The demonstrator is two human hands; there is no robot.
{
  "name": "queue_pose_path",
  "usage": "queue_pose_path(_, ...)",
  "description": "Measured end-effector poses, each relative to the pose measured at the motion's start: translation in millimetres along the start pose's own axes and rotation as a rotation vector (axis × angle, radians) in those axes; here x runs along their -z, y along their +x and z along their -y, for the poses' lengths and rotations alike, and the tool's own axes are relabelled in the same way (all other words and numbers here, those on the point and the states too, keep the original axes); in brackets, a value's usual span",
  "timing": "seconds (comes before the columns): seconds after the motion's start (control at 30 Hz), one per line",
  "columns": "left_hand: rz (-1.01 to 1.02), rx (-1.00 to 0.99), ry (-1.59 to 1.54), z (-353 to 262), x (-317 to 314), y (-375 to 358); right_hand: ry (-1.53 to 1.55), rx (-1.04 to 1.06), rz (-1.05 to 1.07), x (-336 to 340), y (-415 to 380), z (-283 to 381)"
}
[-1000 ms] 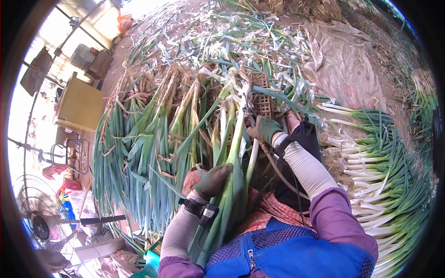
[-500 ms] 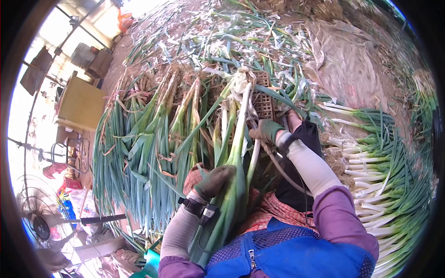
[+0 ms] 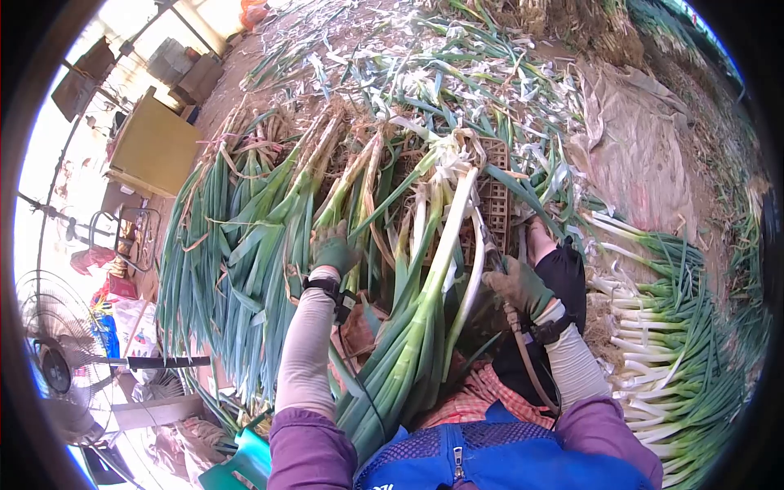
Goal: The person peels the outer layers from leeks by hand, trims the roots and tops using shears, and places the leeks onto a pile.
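My left hand [image 3: 333,251], in a green and brown glove, is closed around leaves of the untrimmed green onions [image 3: 245,237], which lie in a row with roots up. My right hand [image 3: 518,286], gloved too, holds a nozzle with a brown hose [image 3: 524,351] running down from it. Between the hands, a few green onions with peeled white stems [image 3: 449,245] slant from a brown plastic crate [image 3: 495,192] toward my lap. Their leaf ends rest against my body.
Many cleaned green onions [image 3: 653,351] lie in a stack at the right. Peelings [image 3: 408,73] cover the ground ahead, beside a beige cloth [image 3: 633,155]. A fan [image 3: 55,363] stands at the left, below a yellow box [image 3: 155,145]. Near the bottom left is a teal plastic object [image 3: 241,464].
My left hand has left the leaves of the peeled onions and moved up and left to the untrimmed ones. My right hand has moved down and right with the nozzle. The view has shifted slightly.
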State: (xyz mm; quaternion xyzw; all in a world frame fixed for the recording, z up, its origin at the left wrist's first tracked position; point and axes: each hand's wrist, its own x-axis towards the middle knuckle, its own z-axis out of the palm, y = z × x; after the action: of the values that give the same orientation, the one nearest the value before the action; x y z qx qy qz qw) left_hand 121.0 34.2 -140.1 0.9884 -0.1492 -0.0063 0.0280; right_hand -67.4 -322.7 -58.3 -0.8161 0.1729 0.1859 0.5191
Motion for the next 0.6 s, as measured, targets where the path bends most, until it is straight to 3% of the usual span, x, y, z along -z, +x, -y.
queue_pose_path(0.07,0.365,0.102,-0.011,-4,-4,9,-0.021,-0.011,-0.009,1,2,5)
queue_pose_path(0.1,0.418,0.185,-0.069,-10,-12,11,-0.062,0.011,-0.02,2,5,2)
queue_pose_path(0.2,0.77,0.096,-0.549,-25,-8,10,-0.081,0.027,-0.014,4,2,15)
queue_pose_path(0.27,0.544,-0.503,-0.073,-28,-13,13,-0.073,0.041,-0.003,4,2,25)
queue_pose_path(0.3,0.497,-0.457,-0.039,-27,-16,16,-0.163,0.214,-0.087,-3,9,21)
queue_pose_path(0.33,0.452,-0.41,-0.006,-25,-19,18,-0.118,0.171,-0.042,-4,10,18)
queue_pose_path(0.4,0.489,0.346,-0.351,-25,-27,34,-0.057,0.107,0.022,-1,9,19)
queue_pose_path(0.47,0.627,0.197,-0.275,-28,-46,23,-0.045,0.084,0.064,1,9,23)
queue_pose_path(0.53,0.706,0.177,-0.093,-49,-57,25,-0.094,0.144,0.042,1,11,19)
queue_pose_path(0.6,0.662,0.272,-0.039,-48,-78,35,-0.189,0.276,-0.038,-5,21,1)
